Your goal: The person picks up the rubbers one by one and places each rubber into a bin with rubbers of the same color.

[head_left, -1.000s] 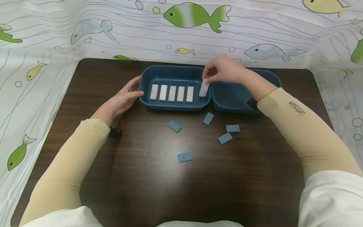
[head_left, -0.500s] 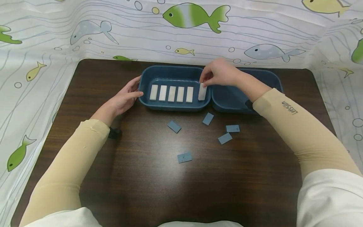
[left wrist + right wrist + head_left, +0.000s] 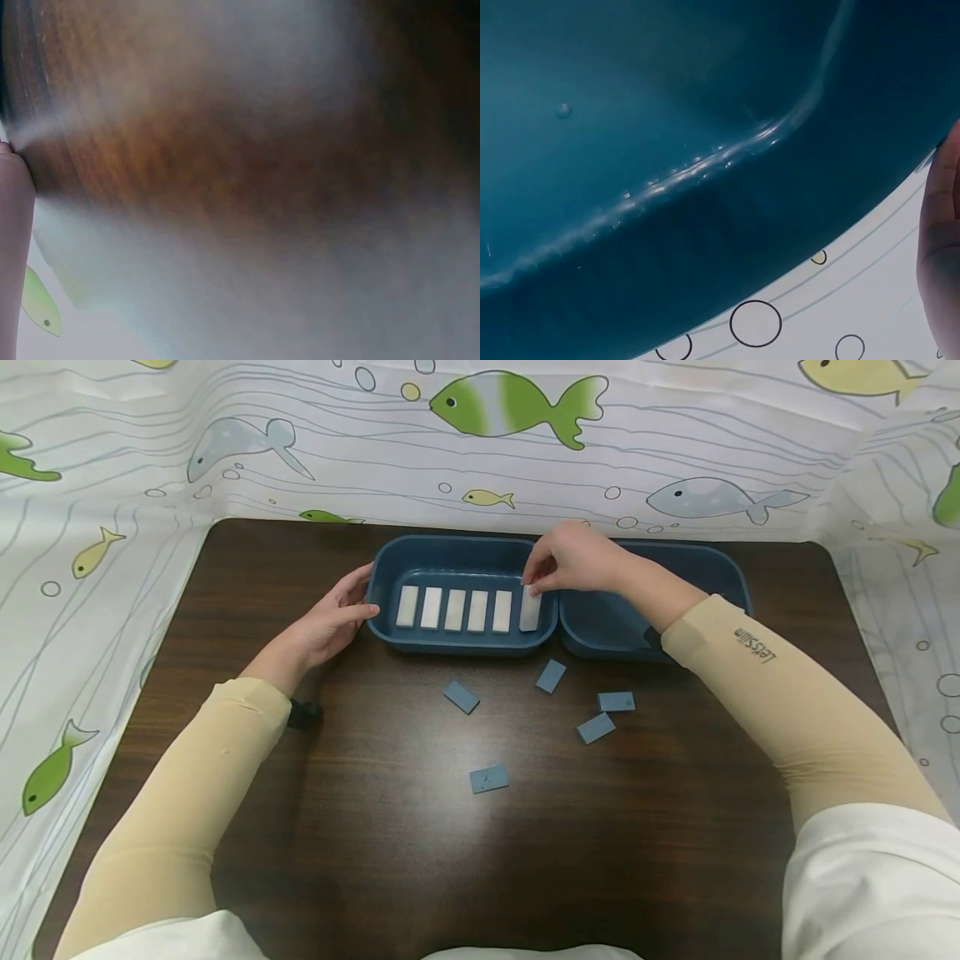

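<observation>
In the head view, my right hand (image 3: 581, 558) pinches the top end of a white rectangular block (image 3: 529, 612) between thumb and fingers. The block tilts inside the left blue tray (image 3: 457, 647), at the right end of a row of several white blocks (image 3: 477, 611) lying side by side. My left hand (image 3: 330, 620) holds the tray's left end, thumb over the rim and fingers along the outer wall. Only a strip of the left hand (image 3: 13, 240) shows in the left wrist view. Part of the right hand (image 3: 941, 247) appears in the right wrist view.
A second blue tray (image 3: 693, 556) adjoins the first on the right, partly behind my right forearm. Several blue-grey rectangular pieces (image 3: 489, 778) lie scattered on the dark wooden table (image 3: 360, 860). Behind the table hangs a white fish-patterned cloth (image 3: 360, 452).
My right hand has moved down and slightly left, bringing the white block lower into the left tray, closer to the row. The left hand and the blue-grey pieces stay in place.
</observation>
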Motion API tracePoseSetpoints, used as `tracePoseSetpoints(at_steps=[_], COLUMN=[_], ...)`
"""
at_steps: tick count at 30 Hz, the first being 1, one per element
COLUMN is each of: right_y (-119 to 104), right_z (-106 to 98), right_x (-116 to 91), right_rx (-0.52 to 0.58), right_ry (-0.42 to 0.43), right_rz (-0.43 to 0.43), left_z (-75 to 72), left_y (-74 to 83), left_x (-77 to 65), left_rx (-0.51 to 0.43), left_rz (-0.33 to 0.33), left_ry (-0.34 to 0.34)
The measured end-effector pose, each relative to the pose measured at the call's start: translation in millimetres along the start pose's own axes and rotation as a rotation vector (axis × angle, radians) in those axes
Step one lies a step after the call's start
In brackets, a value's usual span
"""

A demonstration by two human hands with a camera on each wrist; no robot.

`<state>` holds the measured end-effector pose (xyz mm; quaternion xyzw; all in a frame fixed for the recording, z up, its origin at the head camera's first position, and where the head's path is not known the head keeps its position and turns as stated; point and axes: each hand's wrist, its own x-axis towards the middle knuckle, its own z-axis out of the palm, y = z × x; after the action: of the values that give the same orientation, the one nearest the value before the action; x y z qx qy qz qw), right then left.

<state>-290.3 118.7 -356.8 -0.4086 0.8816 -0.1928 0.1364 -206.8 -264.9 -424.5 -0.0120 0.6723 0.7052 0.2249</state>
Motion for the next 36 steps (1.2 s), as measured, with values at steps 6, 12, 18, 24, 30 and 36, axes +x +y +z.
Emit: tracePoseSetpoints(at_steps=[6, 12, 18, 24, 30, 36], right_y=[-2.2, -4.9, -4.3, -2.4, -1.4, -2.1], right_z=[0.6, 1.2, 3.0, 3.4, 3.4, 5.6], right_x=[0.6, 1.8, 2.9, 3.8, 4.7, 6.3], right_rx=[-0.013, -0.043, -0.055, -0.038, -0.03, -0.058], right_ry=[-0.011, -0.022, -0.019, -0.017, -0.025, -0.044], right_rz=[0.008, 0.008, -0.001, 0.0, 0.004, -0.014], left_z=[0.5, 0.9, 1.6, 1.5, 1.0, 0.7], left_y=[-0.5, -0.6, 0.3, 0.0, -1.0, -1.8], left_x=[-0.5, -1.0, -1.2, -0.6, 0.8, 1.7], left_rx=[-0.001, -0.003, 0.0, -0.005, -0.01, -0.013], left_rz=[0.003, 0.003, 0.002, 0.008, 0.026, 0.023], left_ry=[0.001, 0.003, 0.006, 0.001, -0.007, -0.004])
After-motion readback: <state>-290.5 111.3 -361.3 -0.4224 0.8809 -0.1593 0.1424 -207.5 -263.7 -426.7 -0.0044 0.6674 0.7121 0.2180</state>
